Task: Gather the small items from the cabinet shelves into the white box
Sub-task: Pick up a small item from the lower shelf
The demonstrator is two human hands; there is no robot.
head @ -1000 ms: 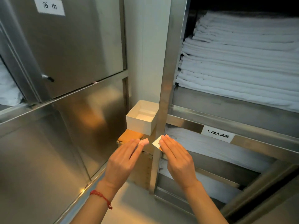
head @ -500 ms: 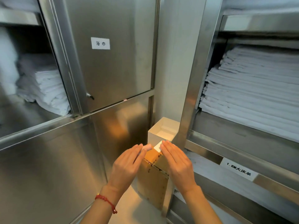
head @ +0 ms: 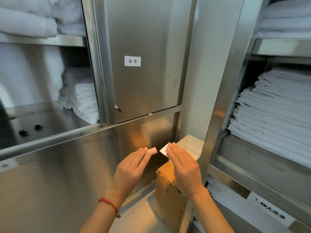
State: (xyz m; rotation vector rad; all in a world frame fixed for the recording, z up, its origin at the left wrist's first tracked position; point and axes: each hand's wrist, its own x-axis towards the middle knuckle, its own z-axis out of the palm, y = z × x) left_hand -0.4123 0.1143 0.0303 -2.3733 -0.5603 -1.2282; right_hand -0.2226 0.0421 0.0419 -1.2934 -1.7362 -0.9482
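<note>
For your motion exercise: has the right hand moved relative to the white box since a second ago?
Yes. The right hand has risen towards the white box: it was below the box, and its fingertips now overlap the near rim.

The white box (head: 191, 147) sits open atop a brown carton (head: 168, 195), wedged between the steel cabinets. Two small dark items (head: 30, 130) lie on the left cabinet's middle shelf (head: 50, 121).

A small white label (head: 132, 61) on the steel cabinet door (head: 144, 47) straight ahead reads "浴巾". Down to the right, a white tag (head: 270, 209) on the near shelf rail (head: 235, 185) reads "1.8M大床单". At the far left edge, another tag (head: 6, 165) shows only "巾"; the rest is cut off.
</note>
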